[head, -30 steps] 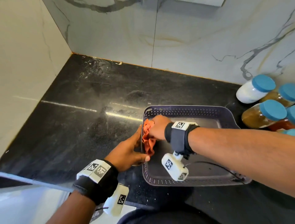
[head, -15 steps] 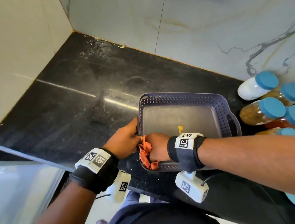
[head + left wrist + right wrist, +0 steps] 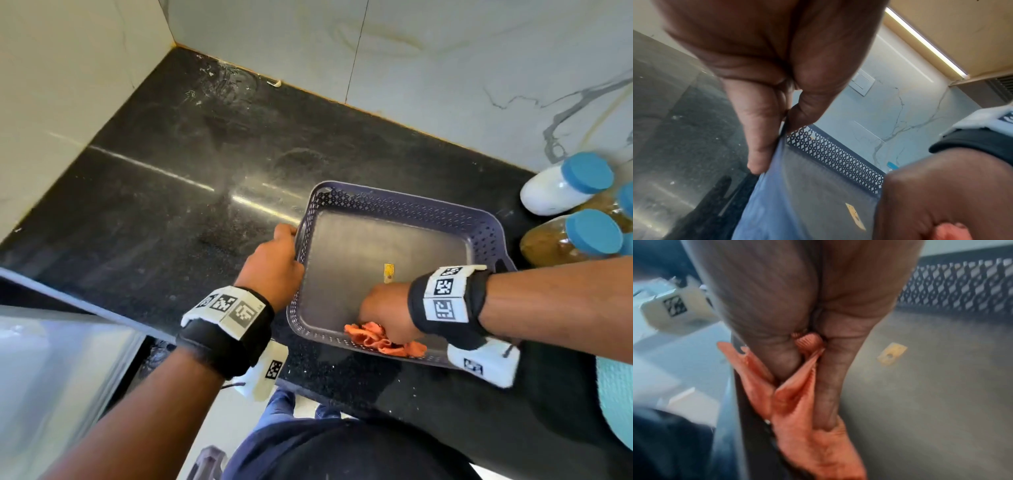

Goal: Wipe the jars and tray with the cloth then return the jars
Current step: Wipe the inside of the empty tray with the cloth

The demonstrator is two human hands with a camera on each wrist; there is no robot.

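A dark grey perforated tray sits on the black counter, empty but for a small yellow sticker on its floor. My left hand grips the tray's left rim; the left wrist view shows finger and thumb pinching that rim. Inside the tray, my right hand holds a crumpled orange cloth against the near wall. The right wrist view shows the cloth bunched between my fingers. Jars with blue lids stand off the tray at the right.
Marble walls close off the back and the left of the black counter. A brown-filled jar stands just right of the tray. A teal cloth lies at the right edge. A steel surface adjoins the counter's front left.
My right hand has dragged the cloth from the tray's left wall, round the near left corner, and along the near wall to the right. My left hand has shifted further back along the left rim.
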